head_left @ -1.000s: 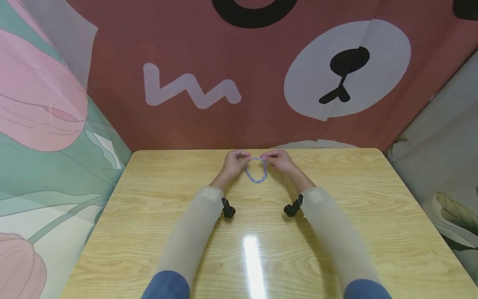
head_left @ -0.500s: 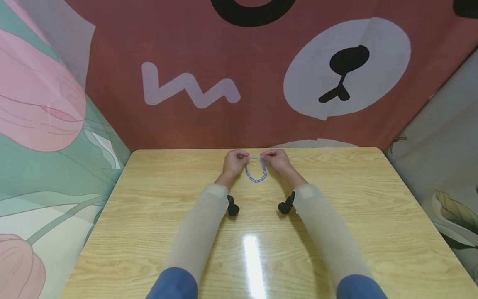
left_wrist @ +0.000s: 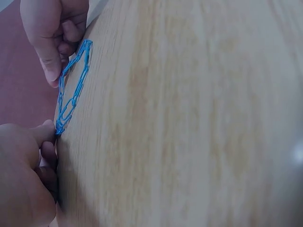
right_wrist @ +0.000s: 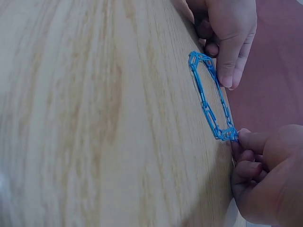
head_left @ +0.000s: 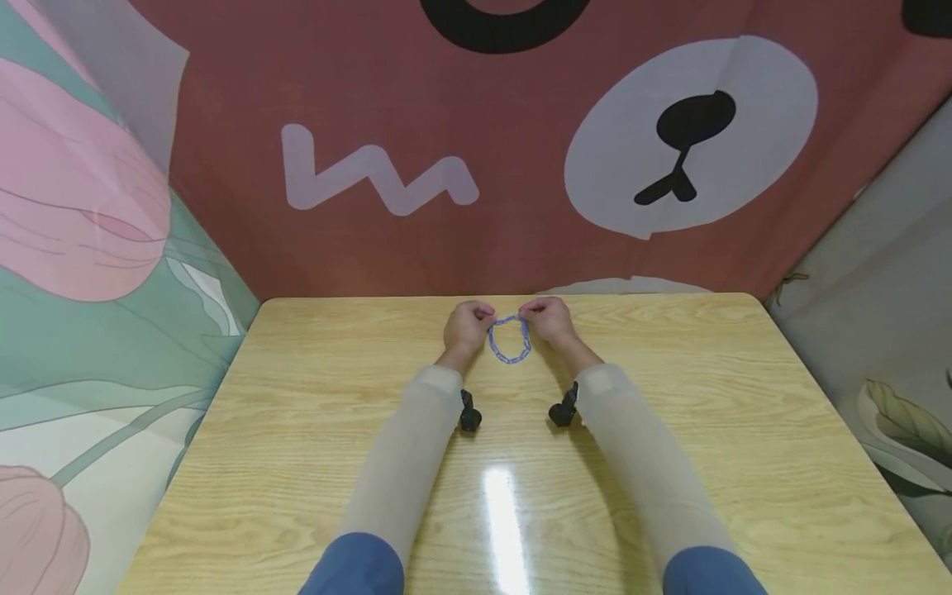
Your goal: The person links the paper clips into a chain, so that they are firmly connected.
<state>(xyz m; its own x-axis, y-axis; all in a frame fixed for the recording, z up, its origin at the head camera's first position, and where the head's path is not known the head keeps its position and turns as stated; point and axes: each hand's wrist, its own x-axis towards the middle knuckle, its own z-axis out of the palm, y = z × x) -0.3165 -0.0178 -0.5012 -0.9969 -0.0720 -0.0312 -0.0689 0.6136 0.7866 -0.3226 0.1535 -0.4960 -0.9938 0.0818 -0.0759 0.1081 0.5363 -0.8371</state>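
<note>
A chain of blue paper clips (head_left: 510, 361) lies as a closed loop near the far edge of the table; its linked clips (left_wrist: 77, 92) show up close in the left wrist view. At the loop's upper left, the left hand (head_left: 466, 328) pinches the chain between thumb and fingers. The right hand (head_left: 552, 321) pinches it at the upper right, where the right wrist view shows thumb and fingertip (right_wrist: 244, 135) on a clip. The stretch between the hands sags slightly. Fingers partly hide the clips they hold.
The wooden table (head_left: 312, 397) extends on all sides of the hands. Behind its far edge hangs a reddish-brown curtain (head_left: 446, 248) with a cartoon face. A black wrist camera (head_left: 470, 417) sits on the left cuff, and another black camera (head_left: 563, 411) on the right.
Both forearms and wrists have swung inward, closer together. The chain between the hands was pulled straight half a second ago and is now slacker. Both hands remain on the loop.
</note>
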